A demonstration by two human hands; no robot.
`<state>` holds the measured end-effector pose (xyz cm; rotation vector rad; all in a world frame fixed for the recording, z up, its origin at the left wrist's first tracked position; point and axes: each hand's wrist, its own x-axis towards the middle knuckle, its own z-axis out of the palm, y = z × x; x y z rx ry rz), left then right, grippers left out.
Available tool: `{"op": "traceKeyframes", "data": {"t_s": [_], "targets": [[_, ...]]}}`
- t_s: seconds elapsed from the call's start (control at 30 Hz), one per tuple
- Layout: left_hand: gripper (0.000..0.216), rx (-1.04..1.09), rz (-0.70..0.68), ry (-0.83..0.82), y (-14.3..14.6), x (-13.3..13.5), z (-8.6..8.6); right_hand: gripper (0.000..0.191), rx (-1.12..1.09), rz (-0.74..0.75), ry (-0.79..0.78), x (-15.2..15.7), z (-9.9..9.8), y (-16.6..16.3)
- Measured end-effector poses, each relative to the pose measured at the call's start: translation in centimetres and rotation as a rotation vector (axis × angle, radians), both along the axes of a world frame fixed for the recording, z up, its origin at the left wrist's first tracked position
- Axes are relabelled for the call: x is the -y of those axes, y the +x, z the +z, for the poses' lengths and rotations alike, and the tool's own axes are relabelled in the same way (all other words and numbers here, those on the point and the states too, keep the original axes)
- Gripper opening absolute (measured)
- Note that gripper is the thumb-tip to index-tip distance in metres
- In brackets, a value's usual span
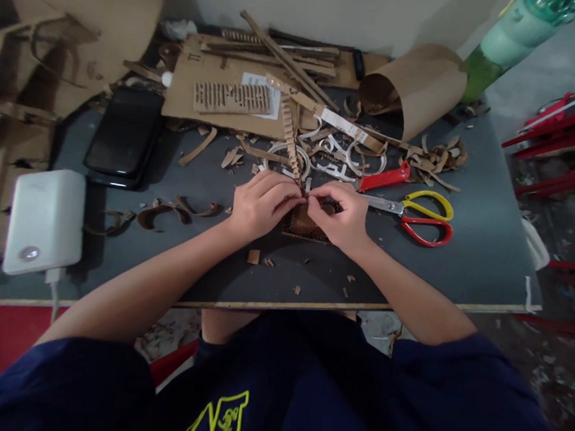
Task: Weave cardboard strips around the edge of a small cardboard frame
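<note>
My left hand (263, 203) and my right hand (341, 218) meet near the middle of the table, fingertips pinched together. Between them is the lower end of a narrow corrugated cardboard strip (289, 132), which runs up and away from my fingers. Under my hands lies a small brown cardboard square (303, 225) with a dark ridged border, partly covered by my fingers. Scissors (419, 216) with one yellow and one red handle rest right of my right hand, their blades reaching toward it. A red-handled cutter (385, 178) lies just above the scissors.
White tape-like loops (339, 156) and cardboard scraps lie beyond my hands. A ridged cardboard piece (231, 98) sits on a flat sheet. Around are a cardboard tube (434, 87), a green bottle (504, 46), a black phone (123, 133) and a white power bank (45, 223) with a cable.
</note>
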<state>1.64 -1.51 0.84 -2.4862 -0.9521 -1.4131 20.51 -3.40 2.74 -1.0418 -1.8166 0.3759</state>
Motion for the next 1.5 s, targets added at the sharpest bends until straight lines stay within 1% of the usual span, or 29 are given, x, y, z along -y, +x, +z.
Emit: {"op": "traceKeyframes", "data": {"t_s": [0.13,0.3,0.5,0.67,0.77,1.0,1.13,1.27,1.43,1.5], "targets": [[0.013,-0.003,-0.015,-0.028,0.0,-0.1,-0.2,0.011,0.009,0.007,0.009,0.0,-0.2,0.0],[0.007,0.011,-0.051,-0.046,0.1,0.0,0.0,0.011,0.024,-0.005,0.056,-0.1,-0.3,0.2],[0.006,0.005,0.009,0.011,0.1,0.1,0.2,0.017,0.121,0.033,0.056,-0.3,-0.5,0.5],[0.011,0.027,-0.02,0.024,0.0,0.1,0.1,0.017,0.115,0.039,0.08,-0.4,-0.8,0.6],[0.015,0.001,0.015,0.024,0.1,0.2,0.2,0.015,0.114,0.042,0.12,-0.4,-0.8,0.6],[0.009,0.034,-0.002,0.055,0.1,0.4,0.4,0.016,0.162,0.031,0.163,-0.3,-0.8,0.6],[0.007,0.027,0.007,0.028,0.3,0.4,0.5,0.016,0.191,0.021,0.22,-0.3,-0.5,0.7],[0.001,0.067,-0.007,-0.009,0.6,0.7,0.5,0.012,0.212,0.017,0.28,-0.2,-0.4,0.7],[0.006,0.055,0.062,-0.065,0.9,1.2,0.1,0.01,0.253,-0.008,0.323,-0.2,-0.5,0.6],[0.006,0.036,0.066,-0.044,0.9,1.2,0.1,0.009,0.259,-0.017,0.32,-0.1,-0.6,0.5]]}}
